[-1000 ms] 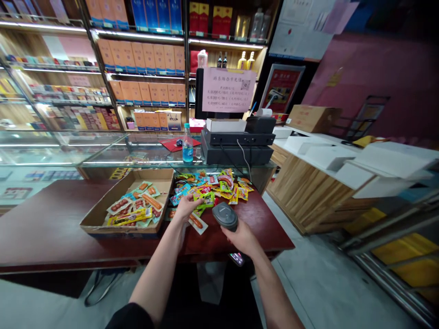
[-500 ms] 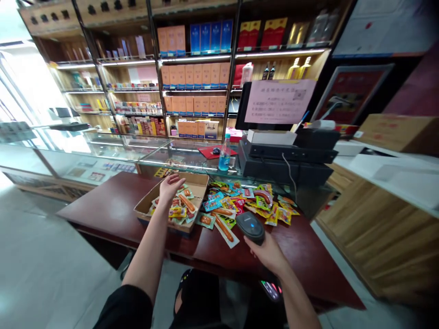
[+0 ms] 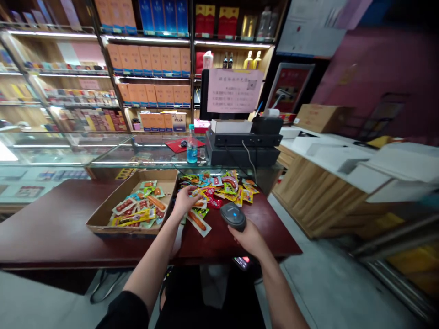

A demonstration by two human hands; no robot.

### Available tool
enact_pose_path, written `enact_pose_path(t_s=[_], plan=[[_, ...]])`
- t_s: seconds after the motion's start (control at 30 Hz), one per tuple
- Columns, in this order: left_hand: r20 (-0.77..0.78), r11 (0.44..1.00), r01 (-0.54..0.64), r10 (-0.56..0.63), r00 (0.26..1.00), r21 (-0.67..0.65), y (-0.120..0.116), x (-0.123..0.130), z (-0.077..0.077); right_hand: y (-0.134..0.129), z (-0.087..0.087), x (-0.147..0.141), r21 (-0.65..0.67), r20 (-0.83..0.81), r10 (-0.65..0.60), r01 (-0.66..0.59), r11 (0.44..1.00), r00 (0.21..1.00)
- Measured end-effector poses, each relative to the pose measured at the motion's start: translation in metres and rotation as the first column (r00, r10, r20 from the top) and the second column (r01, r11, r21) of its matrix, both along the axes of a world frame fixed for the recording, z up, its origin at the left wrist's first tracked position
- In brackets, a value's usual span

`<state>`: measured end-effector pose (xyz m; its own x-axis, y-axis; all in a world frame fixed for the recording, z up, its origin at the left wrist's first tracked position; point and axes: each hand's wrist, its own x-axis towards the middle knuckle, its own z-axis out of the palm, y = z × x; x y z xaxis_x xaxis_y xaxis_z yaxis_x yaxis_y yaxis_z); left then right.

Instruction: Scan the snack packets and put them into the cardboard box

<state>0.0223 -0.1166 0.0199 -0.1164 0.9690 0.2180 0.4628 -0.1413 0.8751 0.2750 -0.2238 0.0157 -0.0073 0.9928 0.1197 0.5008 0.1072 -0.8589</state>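
Note:
My right hand is wrapped round the handle of a dark grey barcode scanner, which shows a small blue light. At the left edge of a pile of bright snack packets, my left hand reaches over the wrapped sausages. Its fingers are stretched out and apart, with nothing seen held in them. A clear-wrapped sausage lies on the table just below that hand. To the left, an open cardboard box holds several packed sausages and a long yellow packet.
Behind the dark red table runs a glass counter with a blue drink bottle. A black till and a screen with a pink notice stand beside it. A lit phone-like device shows below the scanner.
My left hand has moved from above the cardboard box to the snack pile on its right. The view has turned right. My right hand keeps hold of the scanner.

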Motion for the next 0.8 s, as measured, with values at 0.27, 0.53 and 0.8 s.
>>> enact_pose_path(t_s=[0.27,0.53,0.8], plan=[[-0.768,0.994,0.033,-0.101,0.633,-0.104,-0.009,0.028,-0.017,-0.007,-0.004,0.005,-0.01,0.017,-0.03,0.03,1.0,0.999],[-0.697,0.998,0.049,-0.062,0.715,-0.039,-0.004,0.019,-0.025,-0.008,-0.005,0.005,-0.027,0.008,-0.028,0.028,0.999,1.0],[-0.036,0.988,0.133,-0.13,0.991,0.075,0.0,0.019,0.004,-0.006,0.001,0.002,0.015,-0.028,-0.03,0.031,0.999,0.999]])
